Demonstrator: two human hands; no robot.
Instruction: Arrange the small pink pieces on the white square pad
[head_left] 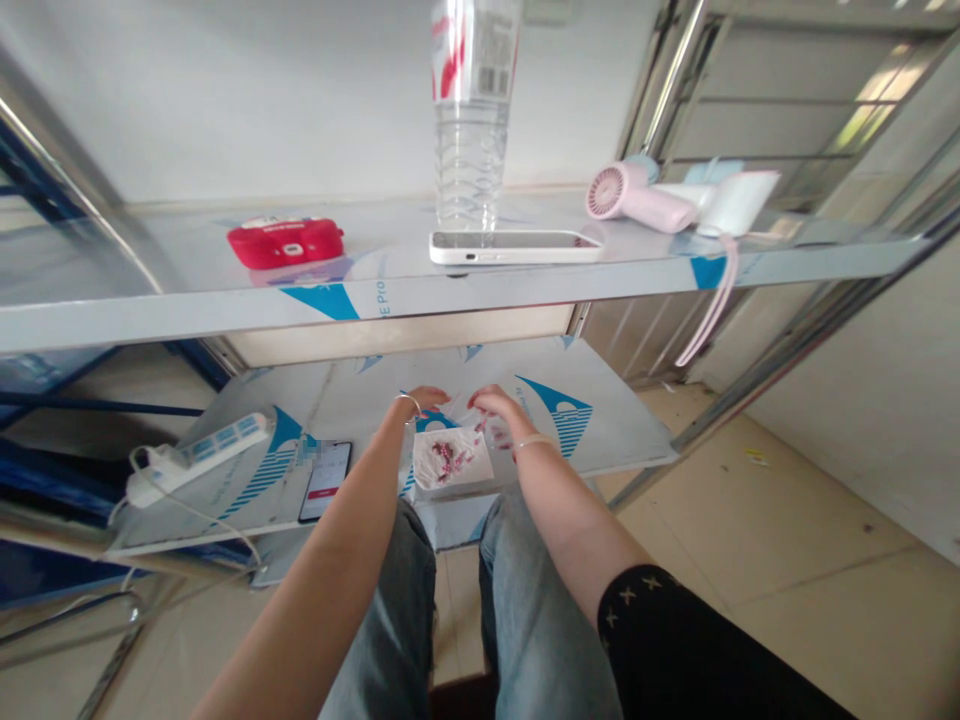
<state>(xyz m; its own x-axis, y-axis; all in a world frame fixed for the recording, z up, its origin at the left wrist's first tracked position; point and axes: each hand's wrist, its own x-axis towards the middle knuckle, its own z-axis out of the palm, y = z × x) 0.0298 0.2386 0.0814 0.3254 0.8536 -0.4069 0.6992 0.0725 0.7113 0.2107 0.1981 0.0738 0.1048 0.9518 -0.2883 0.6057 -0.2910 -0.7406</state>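
Note:
Both hands are close together over the lower metal shelf, fingertips turned toward each other. My left hand [429,399] has its fingers curled together in a pinch. My right hand [491,398] is bent inward in the same way. Something thin and see-through seems to lie between them, too small to make out. Just below the hands, a white box [426,473] holds pink and dark red beads [448,460] in clear plastic. More reddish beads [496,433] show beside the box, under my right wrist.
A phone [327,482] and a white power strip [199,455] with a cable lie to the left. The upper shelf [390,285] carries a red case [286,243], a plastic bottle [472,140], a white-cased phone [517,247] and a pink hand fan [637,198] with a hanging strap.

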